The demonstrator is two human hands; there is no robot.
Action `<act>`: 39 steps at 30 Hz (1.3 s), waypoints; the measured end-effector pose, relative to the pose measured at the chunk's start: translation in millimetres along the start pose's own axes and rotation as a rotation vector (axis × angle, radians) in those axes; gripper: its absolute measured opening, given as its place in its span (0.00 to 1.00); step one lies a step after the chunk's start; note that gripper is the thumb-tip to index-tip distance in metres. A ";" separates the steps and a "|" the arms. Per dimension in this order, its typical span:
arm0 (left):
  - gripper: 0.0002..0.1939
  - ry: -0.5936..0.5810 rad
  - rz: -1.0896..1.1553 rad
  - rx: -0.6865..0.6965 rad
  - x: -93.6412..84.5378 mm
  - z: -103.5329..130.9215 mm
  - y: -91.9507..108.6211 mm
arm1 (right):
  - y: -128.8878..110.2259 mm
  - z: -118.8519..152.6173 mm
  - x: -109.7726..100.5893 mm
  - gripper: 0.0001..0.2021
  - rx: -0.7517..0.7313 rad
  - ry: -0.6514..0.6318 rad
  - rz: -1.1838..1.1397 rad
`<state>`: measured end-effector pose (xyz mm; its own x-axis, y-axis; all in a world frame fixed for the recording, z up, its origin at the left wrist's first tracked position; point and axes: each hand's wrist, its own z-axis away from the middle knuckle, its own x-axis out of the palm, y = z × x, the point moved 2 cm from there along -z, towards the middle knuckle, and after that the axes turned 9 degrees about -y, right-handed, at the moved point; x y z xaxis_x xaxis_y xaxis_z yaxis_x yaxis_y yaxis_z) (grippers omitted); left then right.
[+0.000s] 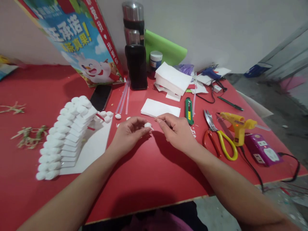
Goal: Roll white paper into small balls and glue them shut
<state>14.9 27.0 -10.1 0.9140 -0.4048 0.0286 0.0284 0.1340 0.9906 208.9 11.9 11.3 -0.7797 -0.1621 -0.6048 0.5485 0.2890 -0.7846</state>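
Between the thumb and fingers of my left hand (131,133) sits a small white shell-like piece (148,125). My right hand (176,130) is closed in a pinch just to its right, a small gap apart; whatever its fingertips hold is too small to make out. Left of my hands, a curved stepped model (72,141) of white card strips carries rows of rounded white pieces along its outer edge, on a white card base (101,141). A few loose white pieces (117,116) lie behind my left hand. A stack of white cards (160,108) lies just beyond my hands.
On the right of the red table (154,179) are a green cutter (189,110), red-and-yellow-handled shears (211,123), a yellow glue gun (238,125) and a purple power box (262,149) with cords. Behind stand a phone (136,67), glue sticks (124,96) and a printed box (84,41).
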 end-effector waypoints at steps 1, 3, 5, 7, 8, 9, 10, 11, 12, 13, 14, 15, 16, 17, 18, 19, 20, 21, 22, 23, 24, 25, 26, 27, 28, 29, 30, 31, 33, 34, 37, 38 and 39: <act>0.14 0.007 -0.003 0.004 -0.4 0.0 0.0 | -4.3 1.2 -3.4 0.12 -0.031 0.029 0.044; 0.14 0.011 -0.002 0.019 -0.7 -0.1 0.3 | -13.7 5.2 -10.4 0.12 -0.080 0.079 0.109; 0.14 0.009 0.019 0.029 -0.4 -0.3 0.7 | -20.6 11.2 -15.9 0.13 -0.086 0.112 0.137; 0.16 0.016 0.056 0.027 -0.1 -0.5 0.9 | -21.9 18.8 -18.7 0.13 -0.059 0.128 0.145; 0.16 0.023 0.074 0.023 0.0 -0.6 0.9 | -19.9 22.8 -19.2 0.13 -0.038 0.132 0.149; 0.17 0.031 0.089 0.019 0.2 -0.7 0.9 | -16.2 26.5 -19.4 0.14 -0.011 0.136 0.156; 0.17 0.038 0.100 0.020 0.3 -0.8 0.9 | -11.2 29.9 -19.8 0.14 0.019 0.141 0.170; 0.17 0.041 0.106 0.022 0.4 -0.9 1.0 | -5.2 32.6 -20.6 0.14 0.053 0.151 0.192; 0.18 0.041 0.109 0.024 0.6 -0.9 1.0 | 1.2 34.5 -22.1 0.14 0.090 0.160 0.223; 0.18 0.042 0.110 0.027 0.6 -0.9 1.1 | 7.5 35.6 -24.4 0.13 0.130 0.164 0.267; 0.18 0.043 0.111 0.029 0.6 -0.7 1.1 | 13.2 35.9 -27.6 0.12 0.173 0.162 0.326; 0.18 0.044 0.112 0.030 0.6 -0.5 1.1 | 18.1 35.4 -31.5 0.11 0.222 0.150 0.400; 0.18 0.045 0.113 0.029 0.4 -0.3 1.0 | 22.2 34.5 -36.0 0.10 0.275 0.129 0.483; 0.18 0.045 0.116 0.028 0.2 0.0 0.9 | 25.4 33.3 -40.9 0.10 0.331 0.102 0.570; 0.19 0.046 0.121 0.029 0.0 0.2 0.5 | 27.9 32.2 -45.9 0.10 0.389 0.074 0.655; 0.19 0.045 0.128 0.029 -0.2 0.3 -0.1 | 29.9 31.4 -50.9 0.11 0.444 0.053 0.730; 0.18 0.042 0.141 0.029 -0.4 0.3 -1.0 | 31.5 30.8 -55.6 0.12 0.491 0.036 0.786; 0.18 0.038 0.162 0.028 -0.7 0.1 -2.0 | 33.0 30.6 -59.8 0.13 0.530 0.026 0.821; 0.17 0.033 0.191 0.024 -0.9 -0.2 -3.2 | 34.4 30.7 -63.3 0.13 0.559 0.023 0.839; 0.17 0.027 0.226 0.017 -1.3 -0.6 -4.4 | 35.8 30.9 -66.1 0.14 0.582 0.024 0.846; 0.17 0.016 0.268 0.008 -1.6 -1.1 -5.3 | 37.0 31.2 -68.0 0.14 0.597 0.025 0.847; 0.16 0.000 0.311 -0.005 -2.0 -1.6 -5.9 | 37.9 31.4 -69.1 0.14 0.607 0.025 0.844; 0.17 -0.018 0.352 -0.020 -2.4 -2.1 -6.0 | 38.3 31.6 -69.4 0.14 0.614 0.023 0.839; 0.17 -0.039 0.387 -0.036 -2.8 -2.5 -5.7 | 38.1 31.6 -69.0 0.14 0.615 0.021 0.832; 0.17 -0.061 0.414 -0.052 -3.2 -2.8 -4.9 | 37.3 31.8 -68.0 0.13 0.611 0.016 0.818; 0.17 -0.081 0.435 -0.067 -3.5 -2.9 -4.0 | 36.0 32.2 -66.6 0.12 0.603 0.010 0.798; 0.17 -0.099 0.447 -0.077 -3.7 -2.8 -2.8 | 34.6 33.4 -65.2 0.12 0.593 0.006 0.779; 0.17 -0.114 0.455 -0.085 -3.7 -2.8 -1.8 | 33.5 35.6 -64.1 0.12 0.582 0.007 0.767; 0.17 -0.131 0.465 -0.085 -3.5 -2.5 -0.3 | 33.8 44.6 -64.3 0.15 0.562 0.019 0.763; 0.17 -0.130 0.472 -0.080 -3.3 -2.4 0.1 | 35.8 51.6 -66.3 0.17 0.556 0.038 0.771; 0.18 -0.097 0.497 -0.064 -3.2 -1.7 -0.6 | 48.4 81.5 -81.0 0.19 0.558 0.188 0.803; 0.18 -0.085 0.503 -0.061 -3.2 -1.4 -1.3 | 53.5 92.9 -88.5 0.17 0.572 0.278 0.824; 0.19 -0.078 0.507 -0.061 -3.1 -1.2 -2.1 | 58.5 103.9 -96.0 0.16 0.594 0.350 0.850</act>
<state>12.4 29.0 -12.4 0.7859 -0.3413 0.5156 -0.3849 0.3826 0.8399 347.3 -53.7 9.2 -0.0684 0.1792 -0.9814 0.9331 -0.3366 -0.1265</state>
